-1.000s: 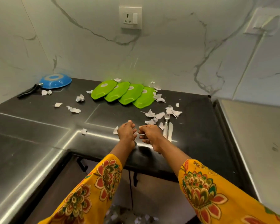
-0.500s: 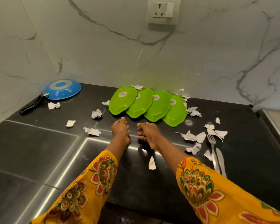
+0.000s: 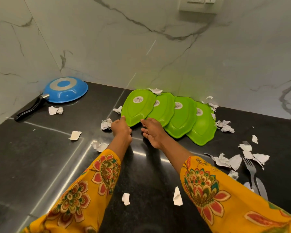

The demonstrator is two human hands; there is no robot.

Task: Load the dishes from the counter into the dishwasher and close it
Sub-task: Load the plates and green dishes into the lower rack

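I count four green plates on the black counter, face down and overlapping in a row that runs from the leftmost one back against the marble wall toward the right, each with a round sticker on its base. There is one blue pan, upside down in the far left corner with its black handle pointing toward me, one fork and one knife lying side by side at the right edge, and torn paper scraps scattered around everything, too many and too crumpled for me to count exactly. My left hand is at the near left rim of the leftmost plate, fingertips touching its edge; whether they have curled under it I cannot tell. My right hand is just beside the same plate's near right rim, fingers loosely spread and relaxed, holding nothing. Both yellow floral sleeves reach in from below. Compared with half a second ago, both hands have moved forward from the bare counter up to the first plate, and the view has shifted closer and rightward, so the plates look larger and the wall socket has slid to the top edge. The plates, pan and cutlery lie as they did.
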